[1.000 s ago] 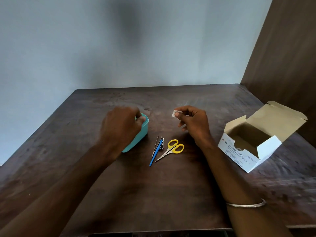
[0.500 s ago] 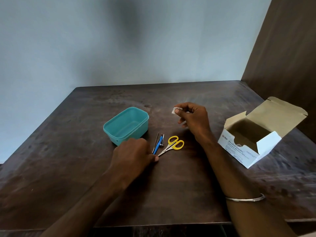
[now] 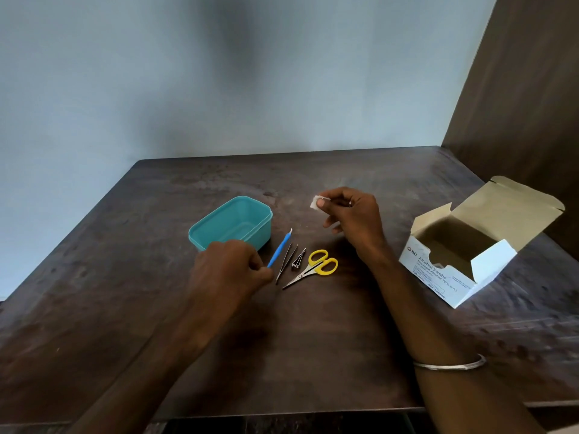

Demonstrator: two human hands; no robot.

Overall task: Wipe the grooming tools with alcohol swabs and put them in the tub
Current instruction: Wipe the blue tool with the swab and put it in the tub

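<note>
A teal plastic tub (image 3: pixel 216 223) stands open at the table's middle left. My left hand (image 3: pixel 227 270) pinches the near end of a blue-handled cuticle tool (image 3: pixel 279 249), which points away toward the tub's right side. Beside it on the table lie steel tweezers (image 3: pixel 284 266), a small nail clipper (image 3: pixel 298 260) and yellow-handled scissors (image 3: pixel 316 267). My right hand (image 3: pixel 352 216) is raised to the right of the tub and pinches a small white alcohol swab (image 3: pixel 315 203) between thumb and fingertips.
An open white box of alcohol swabs (image 3: pixel 451 270) stands at the right, its flap tilted back. The dark wooden table (image 3: pixel 313 339) meets a pale wall behind and a brown panel on the right. A metal bangle (image 3: pixel 451 365) circles my right wrist.
My left hand left the tub, came down to the tools and took hold of the blue tool, drawing it left, apart from the tweezers. My right hand kept holding the swab.
</note>
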